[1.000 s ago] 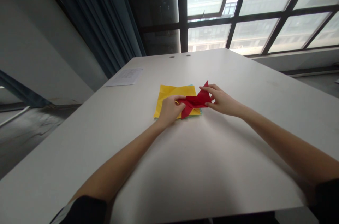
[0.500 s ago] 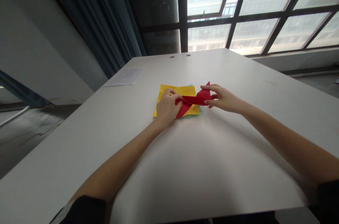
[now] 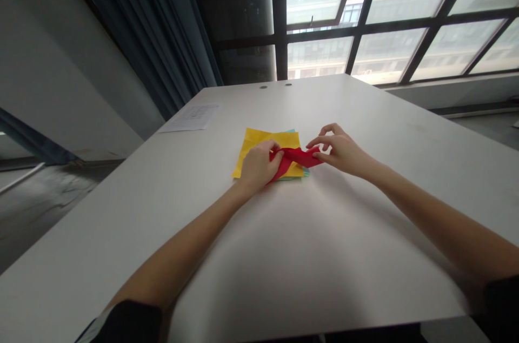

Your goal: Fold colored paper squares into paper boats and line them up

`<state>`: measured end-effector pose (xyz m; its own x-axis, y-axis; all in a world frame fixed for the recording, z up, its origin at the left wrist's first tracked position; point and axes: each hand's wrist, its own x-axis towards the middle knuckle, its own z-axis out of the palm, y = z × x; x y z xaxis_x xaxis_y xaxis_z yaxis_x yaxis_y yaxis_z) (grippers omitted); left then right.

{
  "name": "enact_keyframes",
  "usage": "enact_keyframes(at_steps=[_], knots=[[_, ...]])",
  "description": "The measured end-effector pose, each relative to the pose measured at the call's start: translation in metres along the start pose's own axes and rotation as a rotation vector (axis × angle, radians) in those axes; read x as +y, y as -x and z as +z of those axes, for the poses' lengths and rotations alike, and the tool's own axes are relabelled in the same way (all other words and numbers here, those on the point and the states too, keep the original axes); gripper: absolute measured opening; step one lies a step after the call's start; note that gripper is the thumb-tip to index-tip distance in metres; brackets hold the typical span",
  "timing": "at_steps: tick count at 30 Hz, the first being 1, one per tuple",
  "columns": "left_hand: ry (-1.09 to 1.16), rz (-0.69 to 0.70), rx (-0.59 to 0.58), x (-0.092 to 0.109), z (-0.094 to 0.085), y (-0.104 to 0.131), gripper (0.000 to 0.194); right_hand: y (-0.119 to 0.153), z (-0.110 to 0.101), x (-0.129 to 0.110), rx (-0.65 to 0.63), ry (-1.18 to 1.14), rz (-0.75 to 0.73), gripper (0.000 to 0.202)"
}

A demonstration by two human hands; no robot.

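A folded piece of red paper (image 3: 298,156) stretches between my two hands, over a stack of coloured sheets. My left hand (image 3: 260,163) grips its left end between thumb and fingers and covers part of it. At the right end, my right hand (image 3: 337,149) pinches the paper between thumb and fingertips, with another finger raised and bent. Beneath the red paper lies a yellow sheet (image 3: 257,138). Edges of light blue-green paper (image 3: 306,172) stick out from under the yellow one.
All of this is on a large white table (image 3: 259,256). A printed sheet (image 3: 192,117) lies near its far left edge. Two dark round holes are at the back. Beyond stand a blue curtain (image 3: 162,34) and large framed windows (image 3: 320,56).
The raised red point by my right hand has folded down, and the right part of the red paper now looks narrower. My right fingers have shifted their grip; my left hand barely moved.
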<state>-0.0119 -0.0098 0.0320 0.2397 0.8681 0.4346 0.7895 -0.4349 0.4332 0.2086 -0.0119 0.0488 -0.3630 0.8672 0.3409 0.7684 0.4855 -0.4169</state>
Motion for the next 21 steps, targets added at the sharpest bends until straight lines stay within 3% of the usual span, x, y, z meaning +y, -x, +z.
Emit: enact_keyframes(at_steps=[6, 12, 18, 21], knots=[[0.059, 0.049, 0.077, 0.001, 0.002, -0.001, 0.011, -0.001, 0.000, -0.011, -0.032, 0.060, -0.208, 0.034], [0.055, 0.158, 0.213, 0.005, -0.005, 0.000, 0.010, 0.000, -0.003, -0.016, -0.139, -0.007, -0.051, 0.039], [-0.091, 0.421, 0.222, 0.002, -0.005, 0.007, 0.018, -0.001, -0.003, -0.014, -0.130, -0.128, 0.024, 0.025], [-0.226, 0.587, 0.303, -0.004, -0.002, 0.007, 0.018, -0.001, -0.001, -0.011, -0.129, -0.224, 0.015, 0.026]])
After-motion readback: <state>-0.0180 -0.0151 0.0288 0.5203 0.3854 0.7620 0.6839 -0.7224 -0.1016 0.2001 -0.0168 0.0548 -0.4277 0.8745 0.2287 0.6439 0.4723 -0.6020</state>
